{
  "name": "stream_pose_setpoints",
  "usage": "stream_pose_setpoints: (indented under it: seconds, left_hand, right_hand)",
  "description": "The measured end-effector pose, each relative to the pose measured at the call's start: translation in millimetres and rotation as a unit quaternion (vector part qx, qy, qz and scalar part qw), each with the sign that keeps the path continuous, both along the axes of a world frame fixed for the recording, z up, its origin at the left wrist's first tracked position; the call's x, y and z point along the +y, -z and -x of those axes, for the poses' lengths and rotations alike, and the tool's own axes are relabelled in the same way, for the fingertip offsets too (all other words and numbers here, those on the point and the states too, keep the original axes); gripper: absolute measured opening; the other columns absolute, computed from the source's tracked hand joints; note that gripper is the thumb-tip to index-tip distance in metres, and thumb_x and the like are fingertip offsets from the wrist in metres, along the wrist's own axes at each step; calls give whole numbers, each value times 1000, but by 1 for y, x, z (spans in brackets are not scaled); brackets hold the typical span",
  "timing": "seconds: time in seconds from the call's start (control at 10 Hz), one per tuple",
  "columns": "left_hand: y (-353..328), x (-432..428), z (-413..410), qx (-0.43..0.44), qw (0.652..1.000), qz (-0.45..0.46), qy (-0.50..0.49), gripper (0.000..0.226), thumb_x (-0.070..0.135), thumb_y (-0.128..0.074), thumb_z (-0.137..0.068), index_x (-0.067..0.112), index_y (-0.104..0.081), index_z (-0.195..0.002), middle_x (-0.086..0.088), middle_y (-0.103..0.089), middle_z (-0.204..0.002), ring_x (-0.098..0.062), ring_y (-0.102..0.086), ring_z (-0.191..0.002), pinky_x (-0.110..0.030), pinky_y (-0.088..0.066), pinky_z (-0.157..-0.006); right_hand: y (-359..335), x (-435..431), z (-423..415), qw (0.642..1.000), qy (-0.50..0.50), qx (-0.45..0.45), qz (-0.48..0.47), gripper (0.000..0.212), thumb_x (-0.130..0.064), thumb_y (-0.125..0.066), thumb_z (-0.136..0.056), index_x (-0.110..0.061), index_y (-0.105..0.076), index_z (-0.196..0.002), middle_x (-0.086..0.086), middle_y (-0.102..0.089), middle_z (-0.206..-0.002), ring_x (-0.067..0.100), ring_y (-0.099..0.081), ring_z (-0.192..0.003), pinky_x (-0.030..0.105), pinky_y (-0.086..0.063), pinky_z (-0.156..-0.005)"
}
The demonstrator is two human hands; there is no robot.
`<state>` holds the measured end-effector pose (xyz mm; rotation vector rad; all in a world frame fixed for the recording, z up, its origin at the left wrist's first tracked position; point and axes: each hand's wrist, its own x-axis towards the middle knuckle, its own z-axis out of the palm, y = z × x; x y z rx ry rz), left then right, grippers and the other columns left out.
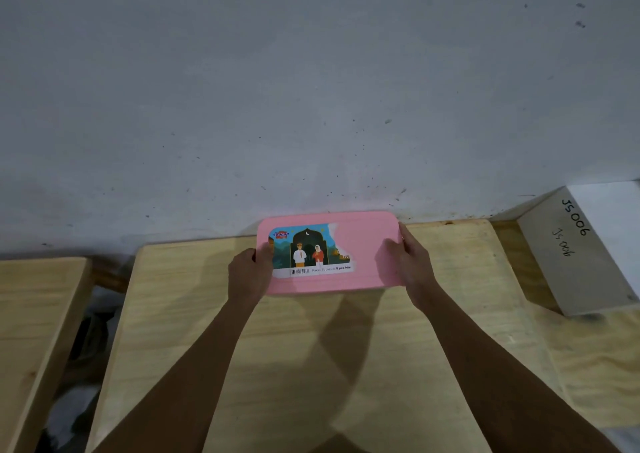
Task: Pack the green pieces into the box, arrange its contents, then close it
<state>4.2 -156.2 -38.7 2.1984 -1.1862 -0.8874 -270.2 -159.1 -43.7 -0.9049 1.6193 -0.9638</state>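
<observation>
Left hand [250,272] and right hand [410,262] grip the short ends of the lid [363,255], thumbs on top; press evenly beneath both thumbs until it seats on the box

Head view, looking forward-down at near table [311,348], wall behind.

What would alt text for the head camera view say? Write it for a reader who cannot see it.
Two bare hands, the left hand and the right hand, grip the short ends of a flat pink rectangular plastic box with its lid on, at the far edge of a pale wooden table. A partly torn colourful sticker covers its top; a white cardboard box lies at right.
</observation>
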Motion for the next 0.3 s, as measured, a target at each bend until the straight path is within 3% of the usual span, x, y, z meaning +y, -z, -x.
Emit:
stream_pose_setpoints:
  seconds: [0.1, 0.2, 0.3]
  left_hand:
    - [2, 0, -4, 6, 1000, 1, 15, 50, 42, -42, -96, 1, -64, -79, -8, -62, -74, -17, -53, -61, -25, -35, -49]
    - [-5, 2, -7, 25, 999, -17, 32, 47, 45, -40, -95, 8, -68, -88, -12, -69, -88, -24, -62, -76, -28, -44, -58]
    - [-23, 3, -3, 12, 999, -11, 52, 43, 41, -45, -94, 9, -57, -121, -15, -63, -119, -30, -60, -106, -35, -48, -84]
  right_hand:
    - [-4, -2, -1, 999, -26, 43, 8, 33, -23, -49, -94, -36, -58, -123, -2, -66, -103, 22, -62, -95, 44, -55, -82]
    - [-12, -11, -6, 990, -60, 126, -7, 34, -25, -47, -92, -20, -54, -124, 1, -61, -104, 24, -59, -97, 40, -50, -83]
    - [-29, -20, -14, 972, -102, 213, -9, 33, -17, -43, -93, -13, -55, -123, 7, -62, -114, 29, -59, -106, 33, -44, -80]
